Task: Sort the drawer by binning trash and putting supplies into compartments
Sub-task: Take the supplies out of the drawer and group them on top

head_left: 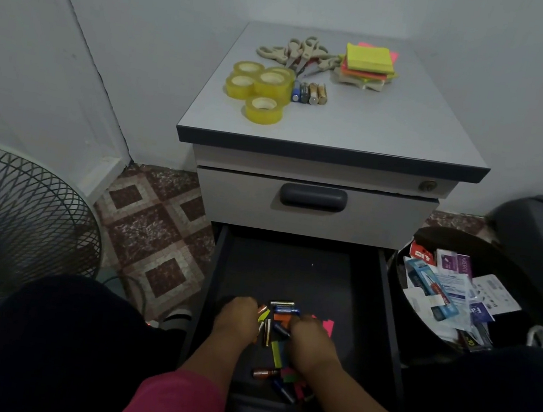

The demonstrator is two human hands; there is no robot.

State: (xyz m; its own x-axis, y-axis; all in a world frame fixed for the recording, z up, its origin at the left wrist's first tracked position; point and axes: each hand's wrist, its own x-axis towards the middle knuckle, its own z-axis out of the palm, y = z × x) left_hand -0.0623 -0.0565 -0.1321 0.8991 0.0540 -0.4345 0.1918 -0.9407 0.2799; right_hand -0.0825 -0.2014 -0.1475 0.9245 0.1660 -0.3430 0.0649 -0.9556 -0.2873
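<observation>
Your left hand [237, 317] and right hand [307, 331] seem curled gathering batteries [280, 314] in the drawer [289, 270]; next lift them out together.

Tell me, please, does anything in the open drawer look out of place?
Yes. Batteries and coloured paper strips lie jumbled on the open drawer's floor, pointing all ways, no dividers visible.

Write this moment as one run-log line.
left hand: among batteries | right hand: same | open drawer | bin: wrappers
</observation>
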